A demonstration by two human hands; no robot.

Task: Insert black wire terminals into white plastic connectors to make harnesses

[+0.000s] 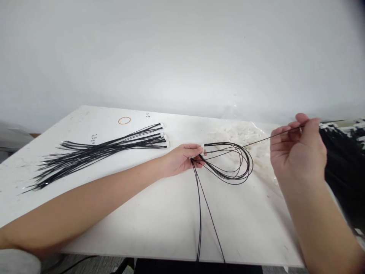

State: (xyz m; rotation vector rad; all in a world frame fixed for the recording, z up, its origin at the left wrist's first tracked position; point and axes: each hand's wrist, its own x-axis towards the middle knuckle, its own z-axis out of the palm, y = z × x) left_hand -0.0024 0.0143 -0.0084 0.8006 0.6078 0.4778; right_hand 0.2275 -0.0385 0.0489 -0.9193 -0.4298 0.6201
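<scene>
My left hand is closed around a white connector and the black wires that leave it. Those wires bend into a loop to the right of the hand, and several loose wire ends hang down past the table's front edge. At the right, my right hand is raised with thumb and fingers pinched on a single thin black wire. That wire runs taut from the right hand back toward the loop and the connector.
Finished-looking bundles of black wires with white connectors lie on the left of the white table. Behind them is an orange rubber band. A clear plastic bag of small pale parts lies at the back. More black wires are piled at right.
</scene>
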